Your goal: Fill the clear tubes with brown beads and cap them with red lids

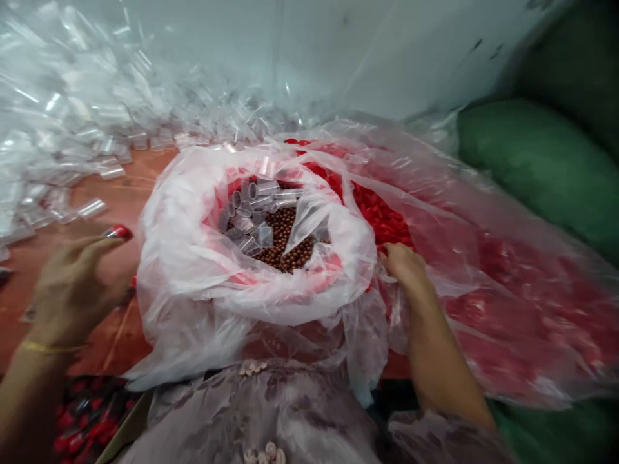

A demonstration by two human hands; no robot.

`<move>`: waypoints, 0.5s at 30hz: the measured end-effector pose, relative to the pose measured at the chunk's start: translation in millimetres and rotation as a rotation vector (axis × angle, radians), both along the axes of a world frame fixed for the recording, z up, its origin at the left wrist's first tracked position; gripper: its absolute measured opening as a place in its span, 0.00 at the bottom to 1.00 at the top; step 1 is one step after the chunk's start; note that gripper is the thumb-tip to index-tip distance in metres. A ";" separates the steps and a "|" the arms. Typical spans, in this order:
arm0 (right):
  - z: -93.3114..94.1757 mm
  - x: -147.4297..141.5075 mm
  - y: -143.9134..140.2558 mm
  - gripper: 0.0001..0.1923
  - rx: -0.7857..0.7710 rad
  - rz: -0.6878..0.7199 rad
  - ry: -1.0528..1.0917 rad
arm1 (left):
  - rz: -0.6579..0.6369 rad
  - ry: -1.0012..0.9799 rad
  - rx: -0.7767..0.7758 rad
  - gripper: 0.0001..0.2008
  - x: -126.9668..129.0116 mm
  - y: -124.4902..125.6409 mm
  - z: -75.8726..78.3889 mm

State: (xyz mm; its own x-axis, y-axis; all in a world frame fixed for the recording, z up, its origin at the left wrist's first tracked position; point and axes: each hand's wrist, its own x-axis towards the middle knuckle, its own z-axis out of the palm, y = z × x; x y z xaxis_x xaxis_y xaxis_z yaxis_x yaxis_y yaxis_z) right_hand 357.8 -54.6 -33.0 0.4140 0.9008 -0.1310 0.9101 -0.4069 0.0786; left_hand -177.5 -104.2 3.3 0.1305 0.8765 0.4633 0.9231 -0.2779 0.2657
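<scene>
My left hand (72, 283), over the orange-red tabletop, pinches a small clear tube with a red cap (117, 231). On the other side, my right hand (405, 263) has its fingers curled at the edge of the red caps (382, 209), which lie in a clear plastic bag. Whatever those fingertips grip is hidden. Between my hands stands a round container lined with whitish plastic sheet (178, 238). Inside it are many small brown beads (284, 235), with several open clear tubes (258, 203) lying on top.
A large heap of clear tubes (97, 116) spreads across the back left against a pale wall (314, 51). The bag of red pieces (512, 309) extends far right, beside a green sack (536, 154). Red-capped items (89, 419) sit low at the front left.
</scene>
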 end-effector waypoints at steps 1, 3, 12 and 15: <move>0.9 1.1 1.0 0.14 0.117 -0.018 0.048 | -0.035 0.087 0.078 0.14 14.3 8.2 3.2; 6.1 2.7 1.9 0.08 0.442 -0.049 0.242 | -0.182 0.229 0.137 0.10 49.7 24.8 12.0; 46.9 -106.2 -16.7 0.11 0.981 0.187 1.320 | -0.778 0.640 -0.065 0.08 183.6 112.3 0.7; 38.4 -140.8 -13.0 0.12 0.909 0.304 1.409 | -0.922 0.764 -0.127 0.08 192.3 132.0 -12.2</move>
State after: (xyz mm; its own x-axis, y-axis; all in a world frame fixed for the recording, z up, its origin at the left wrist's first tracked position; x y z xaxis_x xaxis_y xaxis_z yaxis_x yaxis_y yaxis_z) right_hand 217.0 -67.6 5.4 0.2477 0.9052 0.3453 0.1140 0.3267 -0.9382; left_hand 14.8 27.9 -8.9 0.9350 0.3432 -0.0896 0.3223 -0.9275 -0.1897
